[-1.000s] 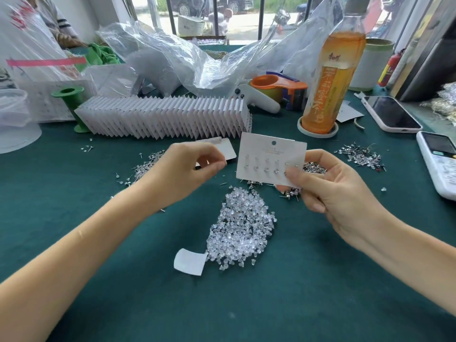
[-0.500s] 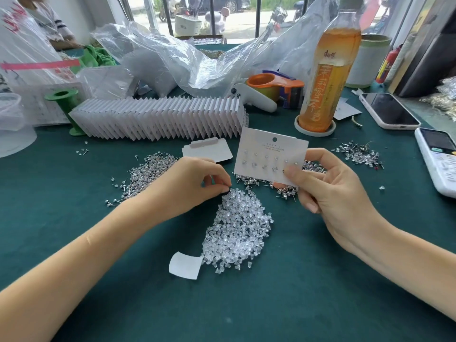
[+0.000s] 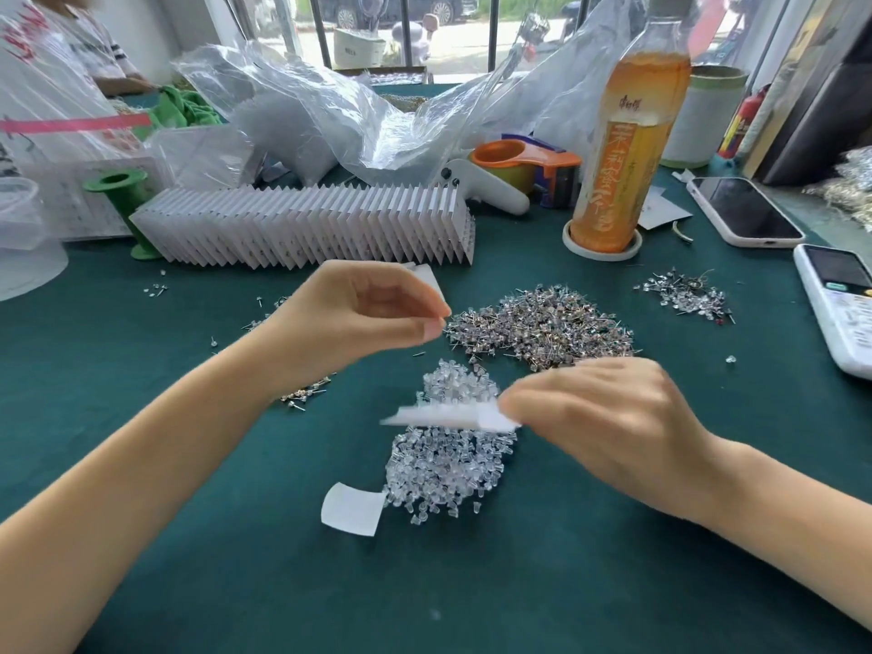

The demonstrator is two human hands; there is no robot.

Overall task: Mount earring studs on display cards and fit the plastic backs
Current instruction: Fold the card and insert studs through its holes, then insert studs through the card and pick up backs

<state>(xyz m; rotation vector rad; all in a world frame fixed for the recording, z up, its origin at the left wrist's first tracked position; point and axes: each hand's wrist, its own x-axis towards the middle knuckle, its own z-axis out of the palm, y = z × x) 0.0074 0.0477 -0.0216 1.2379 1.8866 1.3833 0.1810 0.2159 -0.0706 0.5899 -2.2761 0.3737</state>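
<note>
My right hand grips a white display card by its right end. The card is tipped nearly flat, seen edge-on and blurred, just above the heap of clear plastic backs. My left hand hovers higher and to the left, thumb and forefinger pinched together on what seems a tiny plastic back, too small to make out. A large pile of metal earring studs lies beyond the card. More studs peek out under my left forearm.
A long row of filled cards stands at the back, with a loose card behind my left hand. A tea bottle, tape dispenser, two phones and a small stud pile lie right. A paper scrap lies near.
My left hand lifted from the heap of backs with its fingertips pinched. My right hand turned the card over from upright to nearly flat and brought it down over the backs.
</note>
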